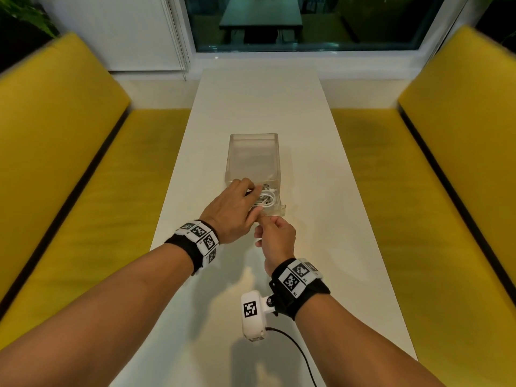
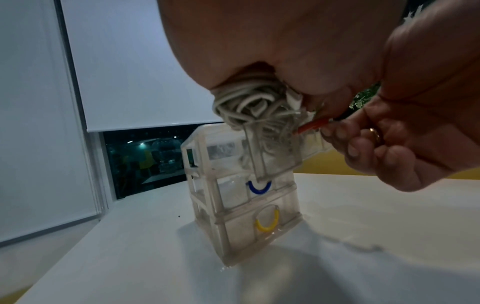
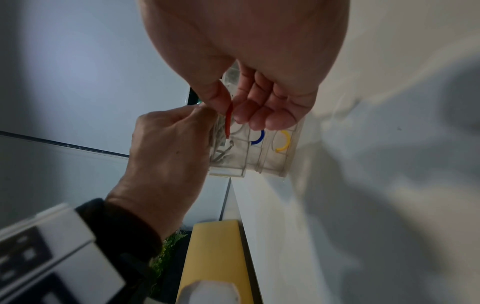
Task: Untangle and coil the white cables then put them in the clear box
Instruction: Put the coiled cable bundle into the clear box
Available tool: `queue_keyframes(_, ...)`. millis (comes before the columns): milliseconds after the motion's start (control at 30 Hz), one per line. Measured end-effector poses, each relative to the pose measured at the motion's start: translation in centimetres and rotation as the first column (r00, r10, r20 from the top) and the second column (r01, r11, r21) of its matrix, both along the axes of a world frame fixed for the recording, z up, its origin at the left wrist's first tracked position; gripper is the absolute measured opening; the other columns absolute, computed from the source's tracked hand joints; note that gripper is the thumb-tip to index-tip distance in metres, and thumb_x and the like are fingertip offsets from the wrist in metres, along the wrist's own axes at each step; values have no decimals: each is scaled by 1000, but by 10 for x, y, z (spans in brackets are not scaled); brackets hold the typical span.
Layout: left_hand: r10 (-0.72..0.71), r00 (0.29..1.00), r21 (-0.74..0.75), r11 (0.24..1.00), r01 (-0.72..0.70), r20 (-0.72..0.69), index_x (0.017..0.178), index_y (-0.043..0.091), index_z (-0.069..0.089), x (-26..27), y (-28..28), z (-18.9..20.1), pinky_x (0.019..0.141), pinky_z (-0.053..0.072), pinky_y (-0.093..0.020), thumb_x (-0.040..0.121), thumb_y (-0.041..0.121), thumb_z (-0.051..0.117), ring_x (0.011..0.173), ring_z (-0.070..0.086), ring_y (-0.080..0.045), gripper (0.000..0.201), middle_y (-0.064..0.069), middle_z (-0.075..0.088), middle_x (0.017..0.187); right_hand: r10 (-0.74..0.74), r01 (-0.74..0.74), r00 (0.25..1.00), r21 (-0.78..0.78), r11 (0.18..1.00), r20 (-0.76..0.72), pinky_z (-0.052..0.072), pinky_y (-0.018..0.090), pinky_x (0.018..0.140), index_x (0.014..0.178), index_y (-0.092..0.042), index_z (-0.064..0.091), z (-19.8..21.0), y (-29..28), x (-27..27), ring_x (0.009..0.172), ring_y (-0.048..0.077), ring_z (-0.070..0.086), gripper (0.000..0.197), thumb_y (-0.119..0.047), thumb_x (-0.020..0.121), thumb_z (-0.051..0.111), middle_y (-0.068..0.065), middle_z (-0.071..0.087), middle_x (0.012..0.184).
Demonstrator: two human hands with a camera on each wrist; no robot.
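The clear box is a small drawer unit standing mid-table, with its top drawer pulled out toward me. My left hand grips a coiled bundle of white cables and holds it in the open drawer. In the left wrist view the cables bulge out below my curled fingers, partly inside the drawer. My right hand pinches the drawer's red handle between thumb and forefinger. In the right wrist view, the red handle shows with the left hand beside it.
The two lower drawers, with a blue handle and a yellow handle, are closed. The long white table runs between yellow benches on both sides. A white camera pod with a black lead hangs below my right wrist.
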State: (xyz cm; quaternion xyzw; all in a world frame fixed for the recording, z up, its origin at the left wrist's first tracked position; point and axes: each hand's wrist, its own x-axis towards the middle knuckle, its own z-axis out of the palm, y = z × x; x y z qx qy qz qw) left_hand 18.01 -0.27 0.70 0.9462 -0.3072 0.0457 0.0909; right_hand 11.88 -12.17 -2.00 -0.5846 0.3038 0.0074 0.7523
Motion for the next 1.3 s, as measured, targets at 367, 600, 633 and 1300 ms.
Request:
queue_keyframes(367, 373, 902, -301, 853, -426, -217, 118, 9, 68, 4, -36, 4, 85, 45, -33, 97, 23, 61, 107, 55, -27, 26, -8, 55, 111, 0, 0, 1000, -12, 1000, -4, 43, 27, 50, 69, -8, 60, -2, 8, -7, 56, 17, 52, 20, -7, 89, 61, 7, 60, 62)
queue_keyframes(600, 208, 973, -340, 912, -230, -99, 123, 10, 66, -3, -19, -5, 86, 51, -38, 101, 35, 49, 102, 61, -27, 37, -9, 65, 113, -1, 1, 1000, 8, 1000, 5, 42, 30, 54, 70, -8, 60, 0, 6, -5, 60, 20, 50, 18, -7, 88, 61, 8, 59, 63)
queue_keyframes(633, 164, 984, -320, 930, -179, -73, 127, 9, 65, -7, -14, -6, 92, 50, -39, 102, 37, 43, 108, 61, -28, 43, -10, 65, 119, -5, 4, 1000, 12, 1000, 10, 43, 30, 54, 71, -7, 61, 0, 6, -3, 60, 20, 51, 17, -9, 88, 62, 8, 59, 63)
queue_keyframes(1300, 308, 932, -438, 823, -362, -190, 117, 8, 73, 2, -27, -10, 87, 39, -22, 98, 19, 62, 102, 40, -14, 24, -1, 43, 102, -9, 9, 1000, -8, 1000, 9, 42, 25, 48, 73, -6, 59, 0, 6, 3, 56, 18, 50, 17, -9, 89, 62, 9, 57, 62)
